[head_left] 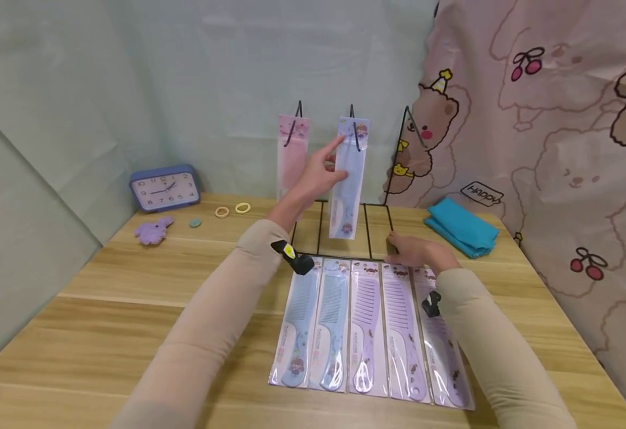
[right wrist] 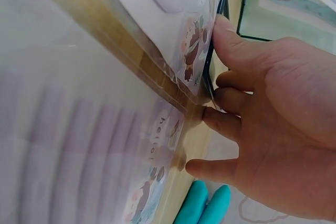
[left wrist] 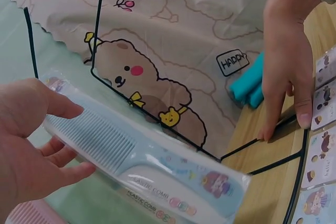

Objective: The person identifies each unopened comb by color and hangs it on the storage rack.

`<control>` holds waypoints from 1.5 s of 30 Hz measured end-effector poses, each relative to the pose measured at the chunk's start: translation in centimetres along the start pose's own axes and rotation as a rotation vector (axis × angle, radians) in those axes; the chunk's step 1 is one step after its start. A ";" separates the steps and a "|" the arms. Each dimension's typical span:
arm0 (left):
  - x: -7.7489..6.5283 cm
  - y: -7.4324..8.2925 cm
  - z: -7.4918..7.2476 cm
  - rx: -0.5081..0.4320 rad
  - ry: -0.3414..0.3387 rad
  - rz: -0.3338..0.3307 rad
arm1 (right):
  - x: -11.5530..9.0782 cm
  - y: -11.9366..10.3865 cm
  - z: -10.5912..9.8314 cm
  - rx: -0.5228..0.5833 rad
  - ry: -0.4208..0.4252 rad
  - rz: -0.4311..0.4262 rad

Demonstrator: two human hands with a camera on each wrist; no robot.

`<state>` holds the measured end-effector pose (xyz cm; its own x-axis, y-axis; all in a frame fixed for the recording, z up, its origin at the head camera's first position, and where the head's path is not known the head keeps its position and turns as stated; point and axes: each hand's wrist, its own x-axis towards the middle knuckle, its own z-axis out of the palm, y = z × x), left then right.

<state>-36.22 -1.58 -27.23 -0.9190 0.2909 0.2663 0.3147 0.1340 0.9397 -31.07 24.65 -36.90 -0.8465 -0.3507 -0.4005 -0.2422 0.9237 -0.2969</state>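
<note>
A packaged blue comb (head_left: 349,185) hangs from the middle hook of a black wire rack (head_left: 368,229). My left hand (head_left: 320,173) is at its left edge, fingers fairly straight and touching the pack; the left wrist view shows its teeth and a fingertip (left wrist: 73,110) over them. Left of it, partly hidden by that hand, hangs a packaged pink comb (head_left: 293,149). My right hand (head_left: 411,250) holds the rack's front right base corner, thumb on the front wire and fingers by the side wire. Below it lie packaged purple combs (head_left: 366,328) and blue combs (head_left: 330,328) in a row.
A blue clock (head_left: 165,187) stands at the back left, near a purple toy figure (head_left: 153,230), a small green disc (head_left: 195,223) and two hair ties (head_left: 243,208). Folded teal cloth (head_left: 463,226) lies at the right. A third hook (head_left: 416,126) juts out on the rack's right.
</note>
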 end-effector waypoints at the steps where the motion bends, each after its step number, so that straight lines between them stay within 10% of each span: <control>1: 0.1 0.0 0.0 0.000 -0.002 -0.004 | 0.0 0.0 0.0 -0.001 -0.002 -0.001; 24: -0.9 -0.6 -0.1 0.100 0.013 -0.055 | 0.3 0.0 0.4 -0.012 -0.012 0.004; 36: -8.1 -3.8 -1.2 0.306 -0.145 0.093 | -0.1 -0.2 0.2 -0.035 -0.010 0.024; 45: -12.6 -7.6 -1.7 0.553 -0.214 -0.141 | 0.1 -0.3 0.2 -0.019 0.001 0.035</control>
<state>-27.47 -7.90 -37.34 -0.9107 0.4106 0.0449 0.3233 0.6407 0.6964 -30.97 24.30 -36.97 -0.8549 -0.3184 -0.4097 -0.2217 0.9381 -0.2663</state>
